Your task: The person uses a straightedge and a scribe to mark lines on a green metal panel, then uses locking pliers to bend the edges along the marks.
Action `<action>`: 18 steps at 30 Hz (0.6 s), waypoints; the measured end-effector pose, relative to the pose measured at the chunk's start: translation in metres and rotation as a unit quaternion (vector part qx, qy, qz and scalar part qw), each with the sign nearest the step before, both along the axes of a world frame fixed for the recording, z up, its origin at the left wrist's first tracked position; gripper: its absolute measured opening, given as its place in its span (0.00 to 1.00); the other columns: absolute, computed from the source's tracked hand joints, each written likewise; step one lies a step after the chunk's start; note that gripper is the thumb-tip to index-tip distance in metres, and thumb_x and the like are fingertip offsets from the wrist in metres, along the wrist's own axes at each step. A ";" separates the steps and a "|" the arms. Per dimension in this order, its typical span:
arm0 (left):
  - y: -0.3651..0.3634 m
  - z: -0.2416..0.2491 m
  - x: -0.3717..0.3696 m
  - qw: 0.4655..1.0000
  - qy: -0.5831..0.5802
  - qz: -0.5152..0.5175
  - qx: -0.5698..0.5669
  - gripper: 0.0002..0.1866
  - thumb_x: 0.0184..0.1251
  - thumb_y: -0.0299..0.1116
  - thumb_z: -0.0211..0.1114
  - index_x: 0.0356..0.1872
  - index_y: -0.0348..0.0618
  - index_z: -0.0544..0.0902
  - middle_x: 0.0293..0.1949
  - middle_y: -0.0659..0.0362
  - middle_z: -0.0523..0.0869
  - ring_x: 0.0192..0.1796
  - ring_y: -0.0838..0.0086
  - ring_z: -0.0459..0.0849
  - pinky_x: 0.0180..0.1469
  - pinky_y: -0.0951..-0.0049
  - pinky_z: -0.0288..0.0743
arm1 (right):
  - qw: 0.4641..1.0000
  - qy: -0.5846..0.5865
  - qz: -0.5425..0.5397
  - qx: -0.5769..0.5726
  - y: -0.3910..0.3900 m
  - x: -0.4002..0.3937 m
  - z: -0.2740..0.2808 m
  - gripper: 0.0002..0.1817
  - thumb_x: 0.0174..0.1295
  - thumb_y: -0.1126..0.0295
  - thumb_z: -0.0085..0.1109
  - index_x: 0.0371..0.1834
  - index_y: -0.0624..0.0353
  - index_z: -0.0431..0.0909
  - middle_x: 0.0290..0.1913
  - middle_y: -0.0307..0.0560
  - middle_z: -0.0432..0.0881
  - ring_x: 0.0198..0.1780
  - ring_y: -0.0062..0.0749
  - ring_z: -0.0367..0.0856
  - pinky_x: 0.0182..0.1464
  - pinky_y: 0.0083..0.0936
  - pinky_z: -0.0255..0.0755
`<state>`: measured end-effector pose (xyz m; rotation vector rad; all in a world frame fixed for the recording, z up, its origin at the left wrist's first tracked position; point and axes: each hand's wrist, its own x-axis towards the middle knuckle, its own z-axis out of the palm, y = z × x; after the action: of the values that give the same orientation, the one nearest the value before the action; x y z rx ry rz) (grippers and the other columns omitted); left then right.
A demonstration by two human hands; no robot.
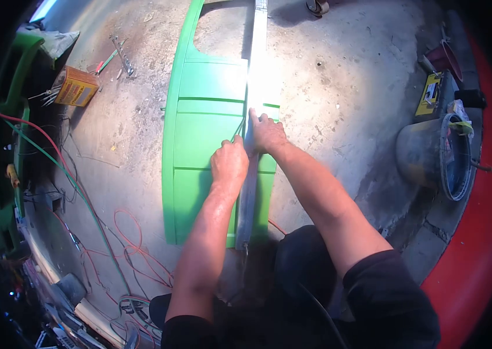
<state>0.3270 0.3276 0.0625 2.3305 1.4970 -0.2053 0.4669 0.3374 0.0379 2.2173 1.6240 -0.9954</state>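
Observation:
A green ribbed panel [199, 139], like a vehicle door, lies on the floor with an opening at its far end. Lengthwise over it runs a long straight metal bar [257, 46], strongly lit in the middle. My left hand [230, 164] is closed round a thin, pencil-like tool [239, 128] whose far end meets the bar's left edge; its exact kind is too small to tell. Across the bar lies my right hand [268, 134], pressing it to the panel, index finger stretched forward along it and the thumb side partly hidden.
Red and green hoses [129, 235] tangle on the floor at left. A yellow-orange tin [77, 86] stands at upper left. On the right are a grey bucket [426, 152] on its side, a yellow-and-black battery-like box [430, 96] and a red surface [478, 232]. A caster wheel [317, 7] shows at the top.

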 end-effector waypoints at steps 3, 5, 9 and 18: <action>0.021 -0.008 0.018 1.000 -0.001 -0.001 0.015 0.14 0.72 0.31 0.56 0.54 0.41 0.82 0.37 0.42 0.86 0.39 0.46 0.89 0.42 0.49 0.84 | 1.000 0.024 -0.015 -0.012 0.001 0.000 0.000 0.76 0.36 0.56 0.87 0.84 0.52 0.36 0.70 0.58 0.67 0.72 0.50 0.69 0.70 0.49 0.65; 0.026 -0.011 0.021 0.999 -0.001 -0.010 0.036 0.14 0.69 0.29 0.58 0.53 0.38 0.81 0.36 0.43 0.85 0.36 0.48 0.89 0.39 0.53 0.85 | 0.999 0.027 -0.016 -0.011 0.001 0.001 -0.001 0.76 0.36 0.56 0.87 0.84 0.52 0.36 0.70 0.58 0.67 0.71 0.50 0.69 0.70 0.49 0.65; 0.023 -0.007 0.012 0.998 -0.019 -0.003 0.054 0.16 0.69 0.30 0.58 0.56 0.40 0.81 0.37 0.43 0.85 0.36 0.47 0.89 0.38 0.52 0.85 | 0.999 0.034 -0.007 -0.001 -0.004 0.000 -0.003 0.77 0.35 0.54 0.88 0.83 0.54 0.36 0.68 0.58 0.69 0.70 0.50 0.70 0.68 0.49 0.66; 0.069 -0.013 0.047 0.996 -0.052 0.002 0.072 0.15 0.69 0.31 0.59 0.53 0.39 0.82 0.35 0.43 0.86 0.37 0.47 0.89 0.39 0.51 0.84 | 0.999 0.036 -0.002 0.014 -0.002 0.004 -0.007 0.78 0.34 0.55 0.89 0.83 0.56 0.36 0.66 0.58 0.70 0.69 0.50 0.70 0.67 0.50 0.67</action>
<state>0.3737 0.3961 0.0497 2.4067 1.5109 0.0266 0.4708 0.3358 0.0306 2.2272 1.6741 -1.0731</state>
